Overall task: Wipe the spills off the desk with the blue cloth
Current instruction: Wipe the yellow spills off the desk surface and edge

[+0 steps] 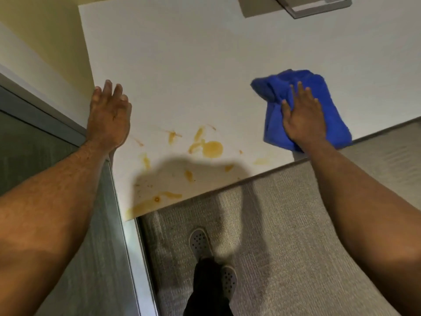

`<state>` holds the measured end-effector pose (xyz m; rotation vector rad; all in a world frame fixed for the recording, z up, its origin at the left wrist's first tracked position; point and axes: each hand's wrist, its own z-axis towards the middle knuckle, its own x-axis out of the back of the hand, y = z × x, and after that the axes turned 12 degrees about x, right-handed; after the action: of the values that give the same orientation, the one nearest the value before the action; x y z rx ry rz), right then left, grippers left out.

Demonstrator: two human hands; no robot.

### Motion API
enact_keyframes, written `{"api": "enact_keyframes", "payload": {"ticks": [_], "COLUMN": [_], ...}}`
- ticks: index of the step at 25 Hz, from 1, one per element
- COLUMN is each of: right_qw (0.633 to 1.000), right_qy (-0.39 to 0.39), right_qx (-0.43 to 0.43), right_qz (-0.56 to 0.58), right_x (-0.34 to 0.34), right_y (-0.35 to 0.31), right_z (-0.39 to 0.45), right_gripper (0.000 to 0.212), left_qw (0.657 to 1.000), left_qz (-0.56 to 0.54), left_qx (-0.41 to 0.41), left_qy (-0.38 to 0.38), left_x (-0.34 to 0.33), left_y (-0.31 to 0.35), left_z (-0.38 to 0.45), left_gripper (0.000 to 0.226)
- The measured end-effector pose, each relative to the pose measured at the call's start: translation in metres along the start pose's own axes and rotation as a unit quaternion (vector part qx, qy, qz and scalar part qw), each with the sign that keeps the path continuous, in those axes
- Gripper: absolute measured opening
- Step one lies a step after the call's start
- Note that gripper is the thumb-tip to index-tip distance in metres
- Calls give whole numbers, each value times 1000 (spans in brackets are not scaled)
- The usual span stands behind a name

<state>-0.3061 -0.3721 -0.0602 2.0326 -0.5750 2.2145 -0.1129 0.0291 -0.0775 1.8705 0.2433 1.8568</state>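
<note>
The white desk (pixel 186 71) fills the upper middle of the head view. Orange-yellow spills (pixel 213 148) are spread over its near left corner, with streaks reaching the front edge. The crumpled blue cloth (pixel 328 101) lies on the desk near the right part of the front edge, apart from the spills. My right hand (pixel 300 112) lies flat on top of the cloth, fingers spread, pressing it down. My left hand (pixel 109 115) rests flat on the desk's left edge, fingers apart, holding nothing.
A grey metal stand (pixel 319 6) sits at the desk's far edge. A yellow wall (pixel 45 42) and a grey partition (pixel 68 236) run along the left. Below the desk are carpet (pixel 296 224) and my feet in perforated shoes (pixel 200 242).
</note>
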Motion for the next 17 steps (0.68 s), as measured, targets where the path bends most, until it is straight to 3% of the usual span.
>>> {"api": "enact_keyframes", "payload": {"ticks": [4, 7, 12, 17], "right_qw": [991, 977, 995, 996], "right_qy": [-41, -75, -42, -70], "right_qx": [129, 197, 81, 41], "right_qz": [25, 26, 29, -41], "right_x": [-11, -5, 6, -13], "right_y": [-65, -57, 0, -51], "right_z": [-48, -100, -48, 0], "right_gripper": [55, 56, 57, 60], "left_qw": [1000, 999, 997, 994], "left_qz": [19, -13, -21, -50], "left_qx": [-17, 20, 65, 77], "left_qy": [-3, -47, -47, -55], "left_x": [-2, -3, -12, -8], "left_y": [-1, -11, -30, -18], "left_z": [-1, 7, 23, 15], "left_gripper": [46, 57, 85, 76]}}
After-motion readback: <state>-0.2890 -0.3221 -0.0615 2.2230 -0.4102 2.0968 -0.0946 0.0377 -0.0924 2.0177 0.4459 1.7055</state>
